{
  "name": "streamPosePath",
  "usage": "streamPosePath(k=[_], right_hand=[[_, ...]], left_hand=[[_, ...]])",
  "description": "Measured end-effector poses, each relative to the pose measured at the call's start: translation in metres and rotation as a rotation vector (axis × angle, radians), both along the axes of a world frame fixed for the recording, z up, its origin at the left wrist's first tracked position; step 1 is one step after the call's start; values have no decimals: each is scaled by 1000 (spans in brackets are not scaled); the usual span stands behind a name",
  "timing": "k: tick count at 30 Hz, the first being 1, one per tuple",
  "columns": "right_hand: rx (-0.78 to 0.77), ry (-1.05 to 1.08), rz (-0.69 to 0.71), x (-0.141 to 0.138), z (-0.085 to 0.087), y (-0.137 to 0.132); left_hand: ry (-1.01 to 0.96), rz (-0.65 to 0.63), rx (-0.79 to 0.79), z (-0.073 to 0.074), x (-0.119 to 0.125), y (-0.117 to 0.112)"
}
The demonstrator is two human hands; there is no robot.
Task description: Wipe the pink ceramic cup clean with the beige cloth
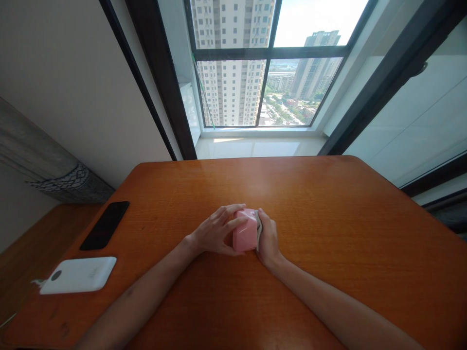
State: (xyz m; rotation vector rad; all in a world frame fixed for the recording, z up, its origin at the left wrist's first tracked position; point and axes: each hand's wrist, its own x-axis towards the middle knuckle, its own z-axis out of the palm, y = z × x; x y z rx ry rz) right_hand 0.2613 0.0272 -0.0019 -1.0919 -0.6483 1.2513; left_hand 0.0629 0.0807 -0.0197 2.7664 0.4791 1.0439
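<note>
A small glossy pink object point(245, 230) with flat, angled sides is held just over the middle of the wooden table point(328, 228); I cannot tell its exact kind. My left hand point(219, 231) grips it from the left, fingers over the top and thumb low at the near side. On the other side, my right hand point(269, 240) is closed around a greyish cloth point(259, 228), which is pressed against the pink object's right face. Most of the cloth is hidden by the right hand's fingers and palm.
A black smartphone point(105, 226) lies at the table's left side. Nearer to me is a white, power-bank-like device point(80, 275) with a short strap or cable at its left end. Beyond the far table edge stands a dark-framed window point(270, 53); a grey curtain point(54, 155) hangs at left.
</note>
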Motion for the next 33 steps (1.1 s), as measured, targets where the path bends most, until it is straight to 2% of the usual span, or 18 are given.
streamPosePath(k=[6, 10, 13, 14, 16, 21, 24, 28, 33], right_hand=[[20, -104, 21, 1, 4, -4], [15, -122, 2, 1, 3, -4], [18, -99, 10, 1, 3, -3], [20, -92, 8, 0, 3, -2], [17, -82, 8, 0, 2, -2], [11, -55, 14, 0, -2, -2], [15, -61, 23, 1, -3, -1], [34, -88, 33, 2, -2, -2], [53, -127, 16, 4, -4, -4]], left_hand=[[-97, 24, -252, 6, 9, -7], [-190, 54, -538, 9, 15, -13], [-151, 110, -729, 11, 15, -16], [-126, 124, -736, 11, 14, -16], [-81, 127, -649, 10, 10, -12], [14, -37, -134, 3, -1, 1], [17, -39, 5, 1, -1, 3], [-63, -11, -116, 2, 5, -2], [-197, 39, -456, 9, 13, -11]])
